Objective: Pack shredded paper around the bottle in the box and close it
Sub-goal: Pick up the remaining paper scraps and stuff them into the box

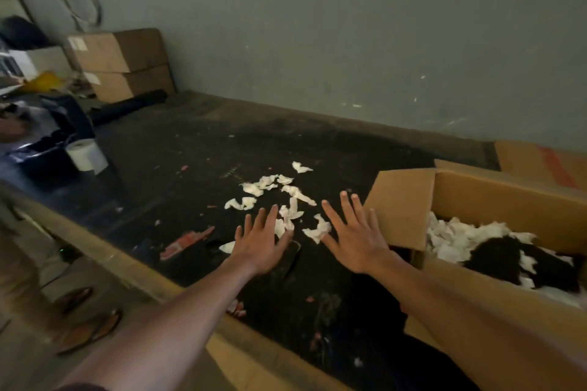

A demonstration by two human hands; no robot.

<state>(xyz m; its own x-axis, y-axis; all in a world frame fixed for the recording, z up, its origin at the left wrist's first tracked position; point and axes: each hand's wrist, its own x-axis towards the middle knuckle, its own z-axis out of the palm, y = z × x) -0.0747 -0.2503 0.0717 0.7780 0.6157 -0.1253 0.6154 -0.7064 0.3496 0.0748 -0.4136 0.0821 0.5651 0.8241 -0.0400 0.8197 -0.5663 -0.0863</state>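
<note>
Both hands (309, 241) splayed over paper scraps (282, 200) (scattered).

Matt cardboard box (495, 197), crumpled paper (295, 190)

Packing or storage room: stacked cardboard boxes (122, 63), scuffed worktable (190, 149), tape roll (85, 154).
</note>
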